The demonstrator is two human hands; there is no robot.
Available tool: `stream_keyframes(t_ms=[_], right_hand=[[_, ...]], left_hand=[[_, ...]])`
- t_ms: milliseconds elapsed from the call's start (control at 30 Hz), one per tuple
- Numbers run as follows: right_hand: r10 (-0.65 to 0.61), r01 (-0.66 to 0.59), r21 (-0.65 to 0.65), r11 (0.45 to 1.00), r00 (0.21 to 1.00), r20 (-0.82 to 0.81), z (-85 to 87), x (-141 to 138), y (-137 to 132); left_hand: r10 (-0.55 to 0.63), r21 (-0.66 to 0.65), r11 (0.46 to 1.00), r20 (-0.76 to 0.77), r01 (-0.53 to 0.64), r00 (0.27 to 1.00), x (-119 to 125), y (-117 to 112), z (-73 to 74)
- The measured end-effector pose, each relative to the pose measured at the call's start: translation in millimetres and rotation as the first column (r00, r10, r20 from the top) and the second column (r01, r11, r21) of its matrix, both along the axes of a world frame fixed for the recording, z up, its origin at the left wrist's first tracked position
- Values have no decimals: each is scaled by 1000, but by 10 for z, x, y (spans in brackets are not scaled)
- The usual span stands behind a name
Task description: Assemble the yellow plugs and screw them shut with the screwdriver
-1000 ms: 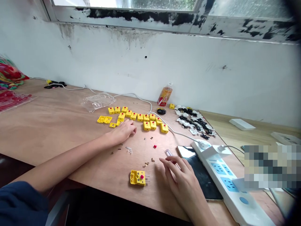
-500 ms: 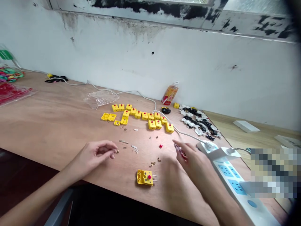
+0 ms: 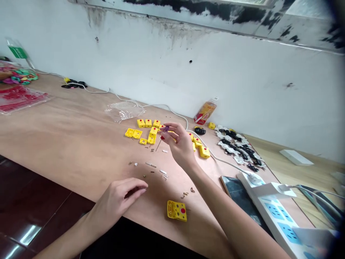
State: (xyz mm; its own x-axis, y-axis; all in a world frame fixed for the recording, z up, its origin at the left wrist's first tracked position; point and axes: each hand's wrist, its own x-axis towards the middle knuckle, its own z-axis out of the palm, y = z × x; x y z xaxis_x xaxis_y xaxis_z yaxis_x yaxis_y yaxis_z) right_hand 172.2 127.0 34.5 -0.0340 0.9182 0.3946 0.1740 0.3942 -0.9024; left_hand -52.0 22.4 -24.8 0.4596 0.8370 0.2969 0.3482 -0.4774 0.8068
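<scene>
Nearest us, our left hand curls half-open and empty by the edge of the plywood bench. Just ahead sits a yellow plastic connector housing with a red dot. Tiny brass screws and metal pins lie loose on the wood, where a careless wrist could sweep them away. Our right hand pinches a small screwdriver in a narrow fingertip grip, its thin shaft angled down near the chunky yellow housings; a slip could knock them askew.
</scene>
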Motion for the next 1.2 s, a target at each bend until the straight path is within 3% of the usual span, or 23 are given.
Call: stream_keyframes(t_ms=[100, 333, 500, 633, 733, 833, 1067, 1200], right_hand=[[32, -32, 0, 1000, 999, -23, -70, -78, 116], [58, -58, -12, 998, 998, -18, -170, -124, 168], [38, -38, 1, 999, 999, -18, -73, -99, 67], [22, -21, 6, 1000, 999, -32, 124, -59, -202], [-4, 5, 20, 1000, 999, -47, 265, -22, -522], [-33, 41, 83, 996, 995, -94, 343, 25, -870], [-139, 156, 132, 979, 982, -131, 290, 216, -1431], [-187, 207, 105, 973, 968, -170, 208, 334, -1646]], left_hand=[[-19, 61, 998, 19, 18, 1000, -11, 8, 11], [-28, 59, 998, 28, 27, 999, -16, 8, 27], [-2, 17, 1000, 12, 1, 1000, -14, -5, 18], [53, -55, 997, 8, -53, 999, -2, 40, 62], [137, -156, 979, 25, -131, 990, 57, 124, 166], [136, -235, 964, 25, -126, 990, 185, 207, 264], [24, -296, 955, 79, 1, 997, 519, 158, 317], [-86, -232, 969, 1, 84, 996, 550, -19, 262]])
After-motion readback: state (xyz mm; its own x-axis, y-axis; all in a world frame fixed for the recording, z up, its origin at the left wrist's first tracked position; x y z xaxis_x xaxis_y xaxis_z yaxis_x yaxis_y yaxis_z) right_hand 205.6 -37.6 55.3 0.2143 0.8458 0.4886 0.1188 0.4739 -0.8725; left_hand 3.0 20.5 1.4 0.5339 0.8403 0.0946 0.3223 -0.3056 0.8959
